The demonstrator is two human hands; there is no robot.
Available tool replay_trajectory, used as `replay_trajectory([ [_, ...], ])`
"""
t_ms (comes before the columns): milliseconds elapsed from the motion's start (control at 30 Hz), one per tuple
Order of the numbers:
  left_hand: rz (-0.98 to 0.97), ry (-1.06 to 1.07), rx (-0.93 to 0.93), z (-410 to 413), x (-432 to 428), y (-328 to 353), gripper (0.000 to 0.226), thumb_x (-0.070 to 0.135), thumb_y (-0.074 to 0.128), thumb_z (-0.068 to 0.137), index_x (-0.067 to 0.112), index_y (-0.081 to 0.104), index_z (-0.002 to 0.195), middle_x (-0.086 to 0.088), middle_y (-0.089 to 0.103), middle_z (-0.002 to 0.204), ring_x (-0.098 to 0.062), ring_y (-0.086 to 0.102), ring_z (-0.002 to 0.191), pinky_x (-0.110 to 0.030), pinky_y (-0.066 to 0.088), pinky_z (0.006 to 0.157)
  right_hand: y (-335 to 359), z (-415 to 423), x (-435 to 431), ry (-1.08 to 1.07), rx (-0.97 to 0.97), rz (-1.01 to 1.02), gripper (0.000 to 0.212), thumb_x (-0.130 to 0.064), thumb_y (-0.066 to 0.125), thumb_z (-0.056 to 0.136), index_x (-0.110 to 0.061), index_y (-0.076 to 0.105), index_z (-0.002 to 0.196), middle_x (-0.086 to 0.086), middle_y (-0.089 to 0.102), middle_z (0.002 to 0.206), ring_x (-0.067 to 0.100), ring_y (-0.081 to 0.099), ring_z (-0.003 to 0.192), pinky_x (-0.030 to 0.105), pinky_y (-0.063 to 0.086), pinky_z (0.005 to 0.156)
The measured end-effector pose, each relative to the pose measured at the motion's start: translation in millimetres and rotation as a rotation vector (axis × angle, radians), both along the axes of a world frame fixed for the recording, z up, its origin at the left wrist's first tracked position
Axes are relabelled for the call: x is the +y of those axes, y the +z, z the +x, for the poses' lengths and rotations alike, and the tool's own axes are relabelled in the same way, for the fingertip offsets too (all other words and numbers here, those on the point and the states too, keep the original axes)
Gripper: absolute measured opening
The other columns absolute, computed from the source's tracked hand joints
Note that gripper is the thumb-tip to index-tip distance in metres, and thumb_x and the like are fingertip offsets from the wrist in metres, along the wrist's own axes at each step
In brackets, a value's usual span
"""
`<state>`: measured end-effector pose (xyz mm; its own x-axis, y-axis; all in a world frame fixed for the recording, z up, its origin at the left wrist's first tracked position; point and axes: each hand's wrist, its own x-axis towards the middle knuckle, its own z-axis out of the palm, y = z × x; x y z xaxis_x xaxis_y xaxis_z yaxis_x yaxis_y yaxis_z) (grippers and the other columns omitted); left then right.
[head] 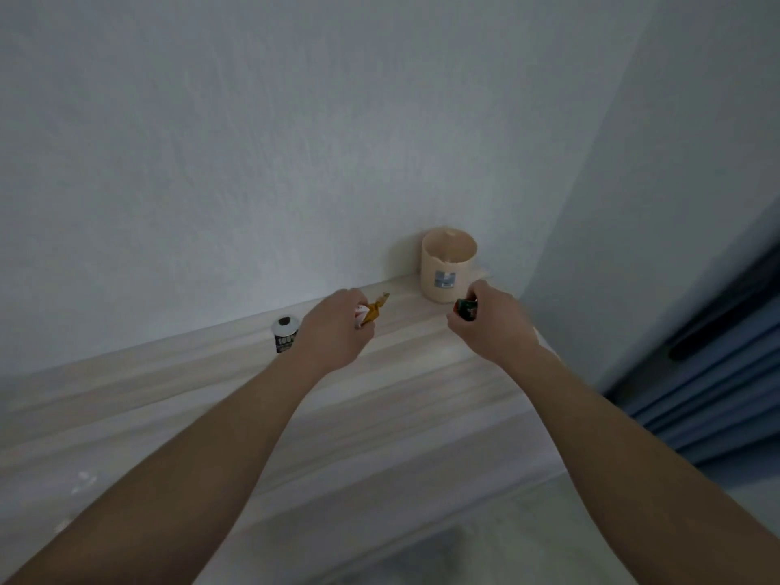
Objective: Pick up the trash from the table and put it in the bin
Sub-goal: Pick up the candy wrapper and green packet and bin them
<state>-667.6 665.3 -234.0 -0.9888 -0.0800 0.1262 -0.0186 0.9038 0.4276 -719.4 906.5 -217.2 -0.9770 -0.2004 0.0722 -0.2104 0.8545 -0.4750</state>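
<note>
Our left hand (337, 327) is closed around a crumpled yellow-and-white wrapper (373, 310), and our right hand (489, 323) grips a small green-and-red wrapper (465, 308), both just in front of the small round beige bin (447, 268) on the pale wooden table (401, 386). We could bump the light bin over, or a wrapper could miss its small mouth.

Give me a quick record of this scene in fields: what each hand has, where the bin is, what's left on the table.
left hand: closed on a yellow and white wrapper
right hand: closed on a small green and red wrapper
bin: beige round bin, upright and open-topped, on the table by the wall, just beyond the right hand
left on table: a small dark cup with a white rim, upright, left of the left hand
table: pale wood table against a white wall
task state: both wrappers held, not yet in the bin
</note>
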Motion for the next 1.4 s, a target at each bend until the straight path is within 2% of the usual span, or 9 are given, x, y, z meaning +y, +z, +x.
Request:
replay_trajectory([
  [233, 0.014, -0.033, 0.018, -44.3, 29.3, 5.1, 0.012, 0.032, 0.058, 0.085, 0.024, 0.053, 0.091, 0.003, 0.054, 0.088, -0.013, 0.051, 0.073, -0.029, 0.037, 0.06, 8.7, -41.0, 43.4, -0.04, -0.035, 0.003, 0.027, -0.041, 0.06, 0.084, -0.017, 0.048, 0.089, 0.002, 0.06, 0.079, 0.019, 0.056, 0.07, 0.032, 0.046, 0.059],
  [400, 0.028, -0.061, 0.05, -88.6, 31.1, 0.6, 0.012, 0.03, 0.059, 0.085, 0.021, 0.053, 0.089, 0.002, 0.053, 0.084, -0.016, 0.052, 0.071, -0.032, 0.046, 0.063, 8.7, -69.8, 46.6, -0.098, -0.025, 0.005, 0.031, -0.043, 0.062, 0.084, -0.015, 0.05, 0.093, 0.004, 0.062, 0.082, 0.024, 0.059, 0.073, 0.034, 0.048, 0.061],
  [500, 0.02, -0.079, 0.035, -117.2, 36.8, -6.1, 0.015, 0.03, 0.06, 0.084, 0.019, 0.054, 0.092, 0.001, 0.054, 0.086, -0.017, 0.053, 0.072, -0.035, 0.048, 0.065, 2.9, -85.3, 50.8, -0.114, -0.027, 0.019, 0.031, -0.042, 0.061, 0.085, -0.015, 0.05, 0.095, 0.004, 0.061, 0.082, 0.023, 0.058, 0.073, 0.031, 0.043, 0.058],
  [667, 0.032, -0.07, -0.025, -155.2, 54.1, -21.0, 0.016, 0.032, 0.059, 0.084, 0.021, 0.054, 0.094, 0.002, 0.055, 0.086, -0.016, 0.054, 0.073, -0.033, 0.047, 0.065, -9.2, -129.6, 73.8, -0.139, -0.048, 0.021, 0.03, -0.041, 0.062, 0.084, -0.015, 0.05, 0.094, 0.006, 0.063, 0.084, 0.024, 0.056, 0.072, 0.031, 0.042, 0.059],
  [767, 0.052, -0.049, -0.027, -180.9, 63.3, -30.4, 0.009, 0.025, 0.06, 0.082, 0.018, 0.056, 0.087, 0.0, 0.055, 0.083, -0.016, 0.054, 0.071, -0.029, 0.038, 0.06, -23.0, -167.5, 87.6, -0.118, -0.064, 0.026, 0.03, -0.043, 0.061, 0.084, -0.017, 0.05, 0.093, 0.005, 0.063, 0.082, 0.026, 0.059, 0.073, 0.034, 0.049, 0.064],
  [867, 0.098, -0.024, -0.023, -206.9, 78.8, -37.7, 0.006, 0.02, 0.06, 0.08, 0.019, 0.055, 0.077, -0.002, 0.055, 0.079, -0.018, 0.053, 0.07, -0.03, 0.037, 0.059, -39.9, -203.3, 101.3, -0.071, -0.08, 0.036, 0.03, -0.044, 0.062, 0.082, -0.018, 0.05, 0.092, 0.004, 0.063, 0.081, 0.024, 0.06, 0.072, 0.035, 0.051, 0.065],
  [1000, 0.099, 0.081, -0.09, -244.8, 101.7, -46.7, 0.009, 0.025, 0.059, 0.08, 0.031, 0.052, 0.08, 0.003, 0.057, 0.082, -0.015, 0.055, 0.073, -0.03, 0.042, 0.06, -59.4, -251.9, 122.6, -0.007, -0.118, 0.018, 0.028, -0.041, 0.062, 0.083, -0.017, 0.05, 0.091, 0.002, 0.061, 0.078, 0.019, 0.058, 0.068, 0.032, 0.047, 0.059],
  [1300, 0.062, 0.171, -0.15, -314.1, 122.3, -55.4, 0.02, 0.023, 0.063, 0.079, 0.03, 0.045, 0.075, 0.005, 0.049, 0.076, -0.015, 0.049, 0.069, -0.024, 0.028, 0.051, -78.8, -339.1, 146.6, 0.027, -0.132, -0.006, 0.029, -0.04, 0.065, 0.081, -0.017, 0.049, 0.088, 0.004, 0.061, 0.078, 0.026, 0.058, 0.071, 0.034, 0.048, 0.065],
  [1400, 0.078, 0.166, -0.158, -333.3, 124.1, -56.5, 0.024, 0.02, 0.063, 0.077, 0.031, 0.043, 0.071, 0.005, 0.048, 0.075, -0.016, 0.049, 0.07, -0.024, 0.028, 0.051, -83.2, -358.6, 146.5, 0.029, -0.149, -0.021, 0.03, -0.04, 0.066, 0.08, -0.017, 0.049, 0.088, 0.005, 0.062, 0.078, 0.026, 0.058, 0.07, 0.034, 0.048, 0.064],
])
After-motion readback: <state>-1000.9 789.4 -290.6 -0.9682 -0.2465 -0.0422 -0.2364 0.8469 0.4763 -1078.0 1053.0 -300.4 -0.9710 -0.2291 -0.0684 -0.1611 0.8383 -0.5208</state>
